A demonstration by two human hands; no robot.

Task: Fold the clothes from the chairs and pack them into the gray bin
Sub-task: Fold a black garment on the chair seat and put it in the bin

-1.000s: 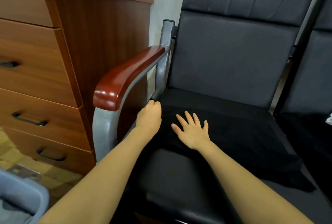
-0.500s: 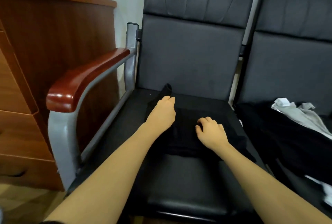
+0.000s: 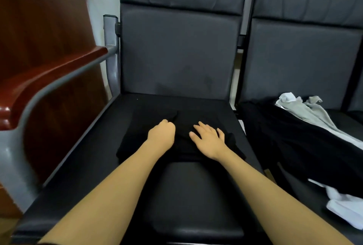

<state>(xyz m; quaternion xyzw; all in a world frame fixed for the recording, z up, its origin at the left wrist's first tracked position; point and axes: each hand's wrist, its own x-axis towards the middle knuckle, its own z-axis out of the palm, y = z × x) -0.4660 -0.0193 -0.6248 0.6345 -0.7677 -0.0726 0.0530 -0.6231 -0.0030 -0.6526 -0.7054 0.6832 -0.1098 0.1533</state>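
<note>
Directly beneath both hands, the folded black cloth garment [image 3: 157, 138] is spread crosswise on the black leather chair seat [image 3: 196, 195], pinched by the closed left hand [image 3: 162, 135] and flattened by the open right hand [image 3: 209, 139].

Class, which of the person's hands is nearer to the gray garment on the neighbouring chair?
Right. The right hand lies flat on the black garment, toward the gray garment; the left hand is further away.

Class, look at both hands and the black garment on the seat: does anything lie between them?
Nothing visible does. The left hand is closed on the black garment, and the right hand lies flat on it.
</note>
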